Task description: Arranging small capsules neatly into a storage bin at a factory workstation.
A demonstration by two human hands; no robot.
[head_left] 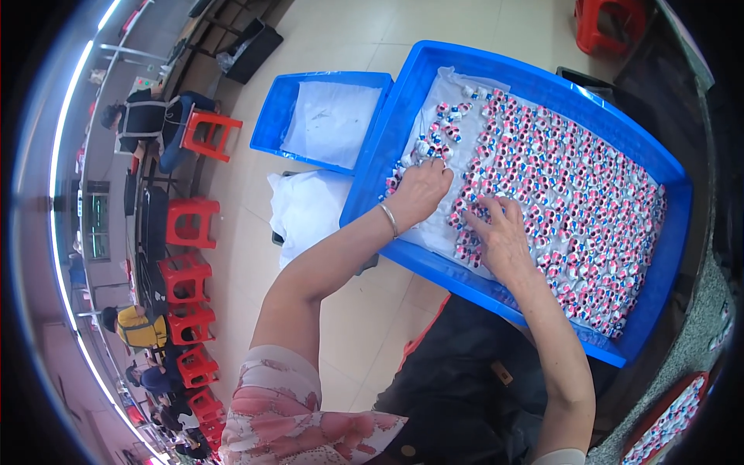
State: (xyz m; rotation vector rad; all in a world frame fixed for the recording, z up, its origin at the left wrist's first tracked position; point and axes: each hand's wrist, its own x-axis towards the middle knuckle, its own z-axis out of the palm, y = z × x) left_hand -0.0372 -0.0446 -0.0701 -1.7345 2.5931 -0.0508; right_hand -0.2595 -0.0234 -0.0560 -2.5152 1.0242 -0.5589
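Many pink-and-white pieces [581, 201] fill blue tray's [673, 225] right side | loose pieces, bare liner [463, 147] at left, seemingly unfinished | left hand [421, 190]: fingers curled, grip unclear | right hand [508, 240]: fingers parted

Ahead-left of the fingers [440, 172], a small blue rectangular plastic tray [273, 116] holds a flat white sheet [333, 116]. Crumpled white sheeting [310, 213] lies left of them; farther left stand red plastic stools [191, 222] and a yellow-clad person [142, 328].
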